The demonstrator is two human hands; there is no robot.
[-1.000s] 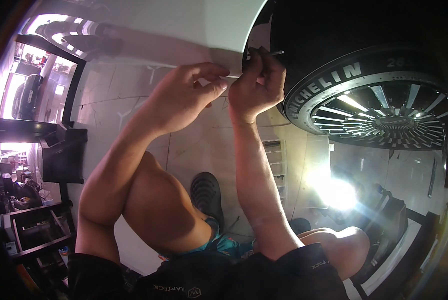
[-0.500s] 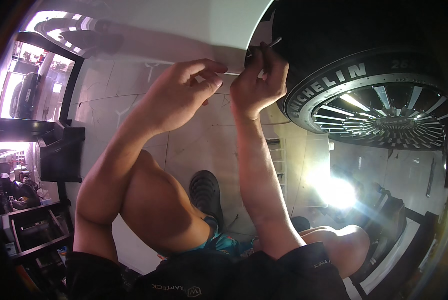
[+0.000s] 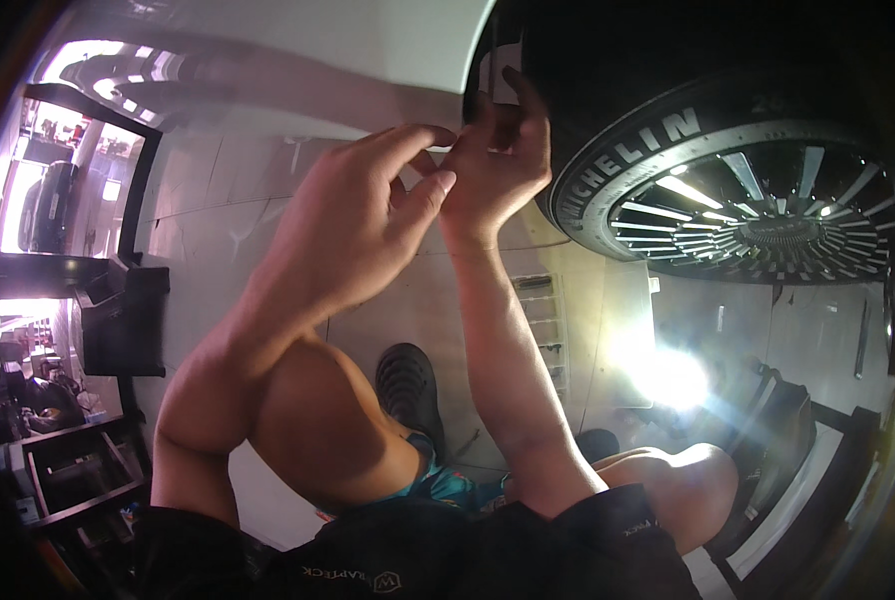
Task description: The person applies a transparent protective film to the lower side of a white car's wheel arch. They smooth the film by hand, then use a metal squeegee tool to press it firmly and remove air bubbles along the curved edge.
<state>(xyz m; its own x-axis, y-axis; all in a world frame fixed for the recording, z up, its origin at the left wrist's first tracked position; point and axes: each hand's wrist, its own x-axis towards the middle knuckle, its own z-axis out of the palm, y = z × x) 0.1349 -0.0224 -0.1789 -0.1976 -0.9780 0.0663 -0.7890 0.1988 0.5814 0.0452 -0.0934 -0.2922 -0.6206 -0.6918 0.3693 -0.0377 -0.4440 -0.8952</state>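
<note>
My left hand (image 3: 368,205) is raised beside the lower edge of a white car body panel (image 3: 368,50). Its thumb and index finger are apart, their tips close to my right hand, and I see nothing between them. Higher up, my right hand (image 3: 498,165) reaches to the dark wheel-arch opening where the panel ends, beside the tyre (image 3: 608,165). Its fingers are curled and partly in shadow; what they hold is hidden. The slim stick-like tool seen there earlier does not show now.
The wheel's silver-spoked rim (image 3: 768,225) fills the right. Below it a bright work lamp (image 3: 673,380) glares near a dark bag-like object (image 3: 778,430). A pale slotted tray (image 3: 538,320) lies on the tiled floor (image 3: 398,310). Dark shelving (image 3: 78,465) stands at left.
My left hand has moved slightly right and nearer my right hand. My right hand has shifted a little left and turned; the slim tool is no longer visible. The view has shifted slightly.
</note>
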